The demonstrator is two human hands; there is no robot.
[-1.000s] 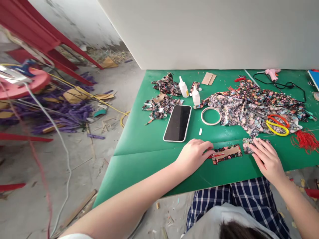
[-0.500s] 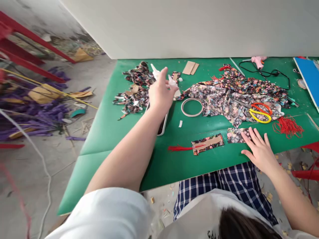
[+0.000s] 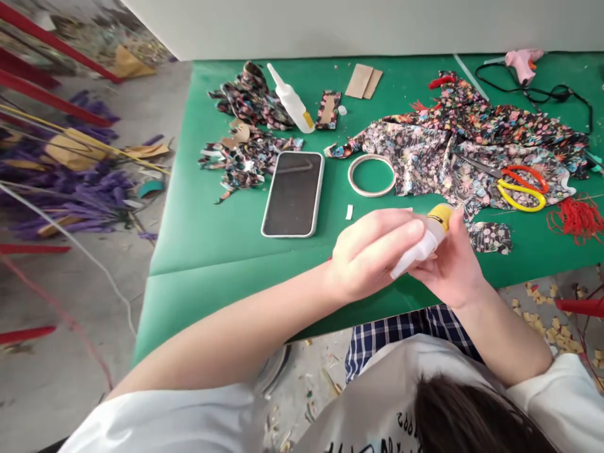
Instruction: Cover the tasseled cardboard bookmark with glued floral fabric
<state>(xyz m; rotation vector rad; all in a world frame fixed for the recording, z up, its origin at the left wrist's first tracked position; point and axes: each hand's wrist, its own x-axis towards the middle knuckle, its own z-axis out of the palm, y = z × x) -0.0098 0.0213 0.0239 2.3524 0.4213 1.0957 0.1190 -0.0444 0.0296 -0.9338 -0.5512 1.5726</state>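
My left hand (image 3: 372, 251) is closed around a white glue bottle (image 3: 441, 217) with a yellow band, its narrow end tilted down toward me. My right hand (image 3: 455, 264) cups the same bottle, thumb at the yellow end and fingers underneath, partly hidden. Just beyond my right hand lies a small floral fabric piece (image 3: 491, 238). My hands cover the fabric-edged card strip with red threads. A second white glue bottle (image 3: 295, 107) with a long nozzle lies farther back, beside a small fabric-edged card (image 3: 328, 110).
A phone (image 3: 292, 195) and a tape roll (image 3: 372, 176) lie on the green table (image 3: 212, 251). Floral cloth (image 3: 425, 151) spreads to the right under scissors (image 3: 521, 187), near red threads (image 3: 578, 219). Fabric scraps (image 3: 250, 157), brown cards (image 3: 362, 82) and a pink glue gun (image 3: 523, 66) are farther out.
My left hand has picked up one glue bottle from the back and brought it toward me. My right hand has left the fabric piece and joined it at the bottle. The phone is uncovered.
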